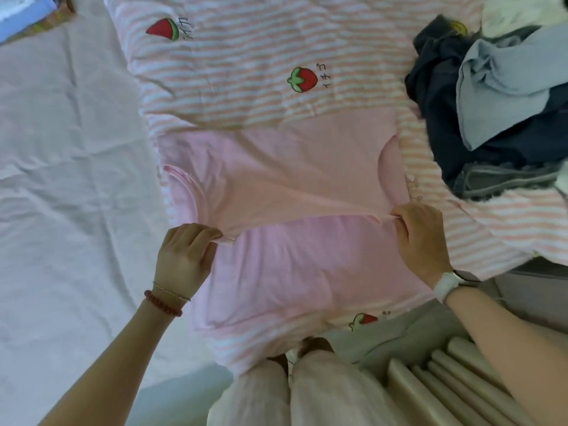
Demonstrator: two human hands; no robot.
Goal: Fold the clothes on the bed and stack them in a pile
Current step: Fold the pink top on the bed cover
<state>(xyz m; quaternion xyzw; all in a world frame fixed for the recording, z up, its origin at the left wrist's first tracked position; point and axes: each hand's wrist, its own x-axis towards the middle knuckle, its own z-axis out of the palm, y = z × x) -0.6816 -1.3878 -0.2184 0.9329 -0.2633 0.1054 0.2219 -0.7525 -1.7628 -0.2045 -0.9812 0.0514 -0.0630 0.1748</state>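
Two hands pinch one folded edge of a pink T-shirt (276, 186) that lies flat on the bed. The left hand (184, 259) has its fingers (212, 238) curled over the left end of that fold, nipping a bit of cloth against the thumb. The right hand (421, 238) does the same at the right end, its fingers (399, 221) closed on the fabric, so the edge runs taut between them. The near half of the shirt spreads toward the person; the far half, with a sleeve at the left and another at the right, lies beyond the fold.

The shirt rests on a pink-and-white striped quilt (246, 56) printed with strawberries and a watermelon slice. The quilt's left edge runs just beside the shirt's left sleeve, and beyond it a wide stretch of pale wrinkled bedsheet (67, 149) lies open. Beyond the shirt the striped quilt is bare. To the right a heap of unfolded clothes (491, 112), dark navy, grey-blue and denim, sits near the shirt's right sleeve but apart from it.

A red bead bracelet (163, 304) and a thin chain circle the left wrist; a white watch (448, 284) sits on the right. At the near edge the person's pale trousers (307, 395) show, with a ribbed beige panel (445, 379) to their right. A blue item (21, 13) lies at the far left corner.
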